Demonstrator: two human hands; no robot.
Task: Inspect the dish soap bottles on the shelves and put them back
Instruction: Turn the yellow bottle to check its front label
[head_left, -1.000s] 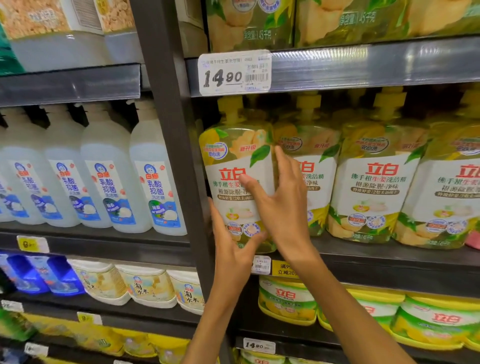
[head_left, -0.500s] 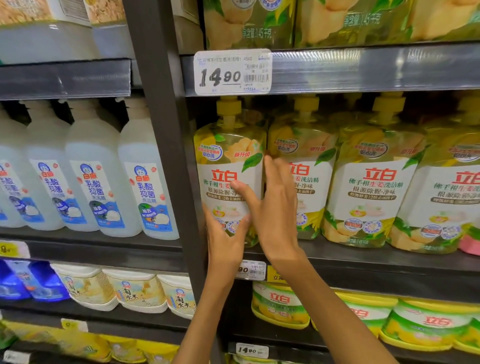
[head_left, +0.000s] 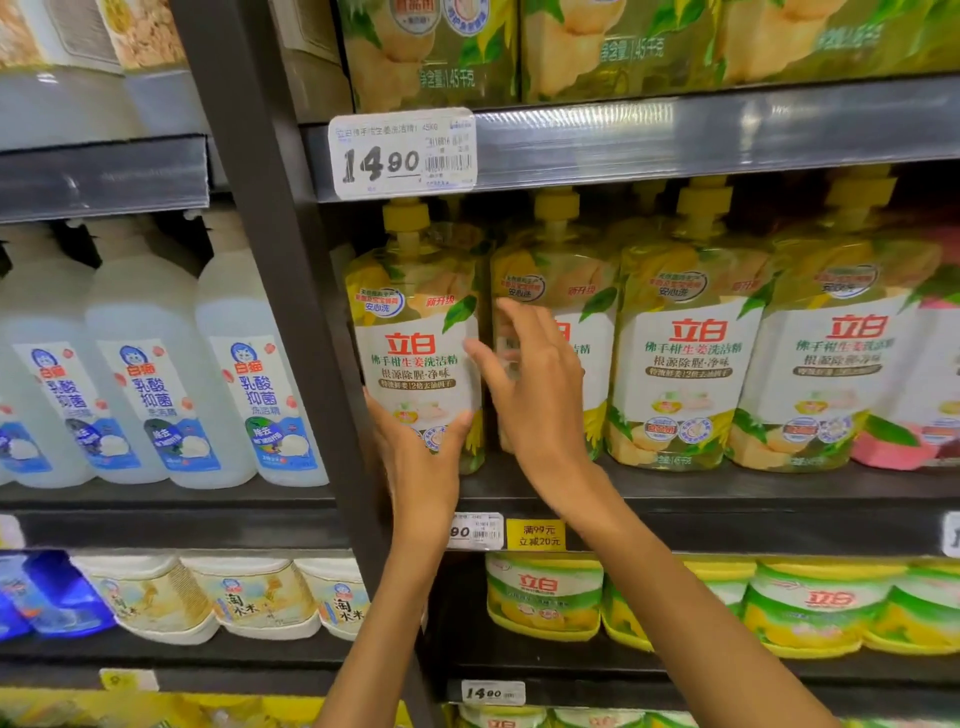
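I hold the left-most soap bottle (head_left: 415, 358) low with my left hand (head_left: 421, 457); it stands upright at the shelf (head_left: 727, 488) end. My right hand (head_left: 540, 395) hovers relaxed, gripping nothing, just beside its right side, before the next bottle (head_left: 587, 312).

You have the leftmost dish soap bottle (head_left: 415, 343) standing upright at the left end of the middle shelf (head_left: 727, 488), hard against the dark upright post. It is a yellow-green pump bottle with a white label and red brand characters, facing you. Three matching bottles (head_left: 685, 353) stand upright in a row to its right along the shelf's front edge, apparently touching one another, labels forward.
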